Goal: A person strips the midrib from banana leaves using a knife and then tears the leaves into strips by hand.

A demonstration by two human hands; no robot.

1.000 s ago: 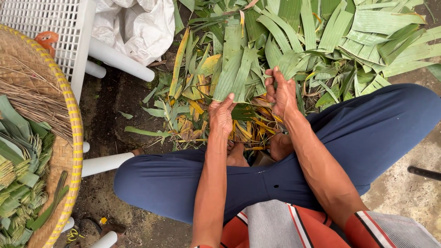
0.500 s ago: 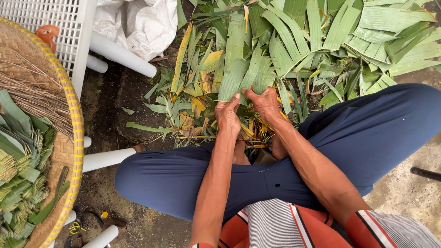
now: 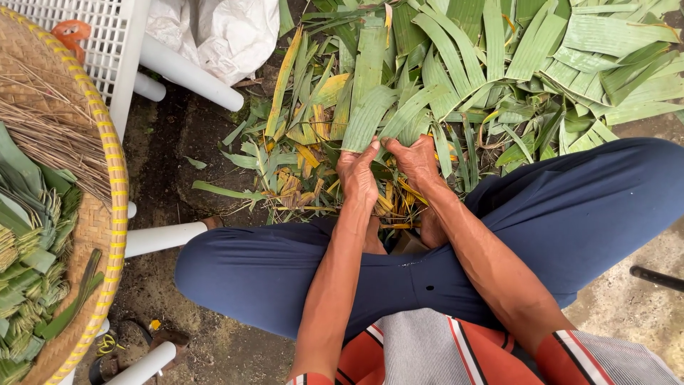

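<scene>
Two hands on one green leaf strip (image 3: 365, 117) — left hand (image 3: 358, 178) and right hand (image 3: 417, 162) both pinch its lower end, fingertips closed on it, just above the crossed legs in blue trousers (image 3: 570, 214). Strip lies at the near edge of the leaf pile (image 3: 499, 64), which spreads across the ground ahead. Yellowed scraps (image 3: 306, 150) sit just left of the hands. Far left — round woven tray (image 3: 114, 199) with folded green bundles (image 3: 28, 257) and dry sticks (image 3: 50, 135). White sack (image 3: 221, 32) upper left, near white pipe legs (image 3: 189, 71).
</scene>
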